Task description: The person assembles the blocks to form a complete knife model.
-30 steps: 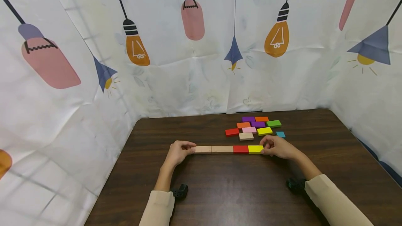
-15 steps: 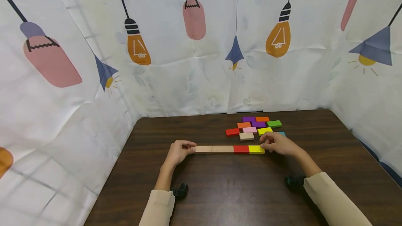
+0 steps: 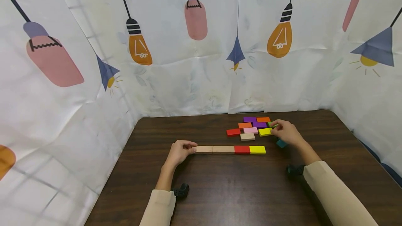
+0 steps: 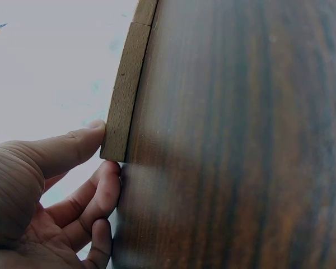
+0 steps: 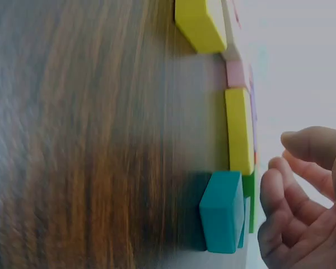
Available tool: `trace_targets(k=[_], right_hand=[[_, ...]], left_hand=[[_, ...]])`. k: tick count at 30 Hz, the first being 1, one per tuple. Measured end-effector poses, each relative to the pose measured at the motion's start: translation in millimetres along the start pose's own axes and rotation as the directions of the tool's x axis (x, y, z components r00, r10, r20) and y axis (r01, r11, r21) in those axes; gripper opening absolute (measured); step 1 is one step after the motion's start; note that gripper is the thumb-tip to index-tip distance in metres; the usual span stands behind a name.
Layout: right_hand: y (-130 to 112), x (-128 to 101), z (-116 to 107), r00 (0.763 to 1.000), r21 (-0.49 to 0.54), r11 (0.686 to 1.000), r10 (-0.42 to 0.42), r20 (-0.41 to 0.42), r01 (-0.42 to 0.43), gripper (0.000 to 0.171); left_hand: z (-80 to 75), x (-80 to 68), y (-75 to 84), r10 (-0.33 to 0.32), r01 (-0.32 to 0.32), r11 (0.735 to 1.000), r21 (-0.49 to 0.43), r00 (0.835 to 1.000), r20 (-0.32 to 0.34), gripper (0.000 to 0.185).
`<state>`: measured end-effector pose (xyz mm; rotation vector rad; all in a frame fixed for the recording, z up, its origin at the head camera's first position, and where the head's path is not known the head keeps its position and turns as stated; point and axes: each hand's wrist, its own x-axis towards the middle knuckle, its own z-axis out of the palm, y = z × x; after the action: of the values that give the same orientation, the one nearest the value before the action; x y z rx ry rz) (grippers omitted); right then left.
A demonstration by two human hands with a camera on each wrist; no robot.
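Row (image 3: 227,150): our left hand (image 3: 179,152) pinches its end wooden block (image 3: 204,149).
Cluster (image 3: 250,130): our right hand (image 3: 287,133) hovers empty near the green block (image 5: 251,188).

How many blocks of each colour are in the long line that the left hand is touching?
Plain wood blocks: 2
Red block: 1
Yellow block: 1
Total: 4
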<state>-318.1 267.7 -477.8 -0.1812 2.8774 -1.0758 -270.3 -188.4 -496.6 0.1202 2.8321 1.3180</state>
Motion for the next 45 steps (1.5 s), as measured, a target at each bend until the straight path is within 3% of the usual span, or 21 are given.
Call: trace_targets(k=[20, 30, 45], right_hand=[[17, 12, 6, 1.000, -0.124, 0.992, -0.012, 0.018, 0.015, 0.041], [17, 14, 6, 0.999, -0.096, 0.995, -0.027, 0.022, 0.028, 0.031], [17, 8, 4, 0.998, -0.117, 0.991, -0.061, 0.006, 0.061, 0.031]], left_hand=[[0.1, -0.6, 0.4, 0.000, 0.000, 1.000, 0.005, 1.000, 0.007, 0.014], [0.2, -0.1, 1.3, -0.003, 0.003, 1.000, 0.000, 1.000, -0.002, 0.014], [-0.6, -1.4, 3.6, -0.007, 0.007, 1.000, 0.004, 1.000, -0.003, 0.013]])
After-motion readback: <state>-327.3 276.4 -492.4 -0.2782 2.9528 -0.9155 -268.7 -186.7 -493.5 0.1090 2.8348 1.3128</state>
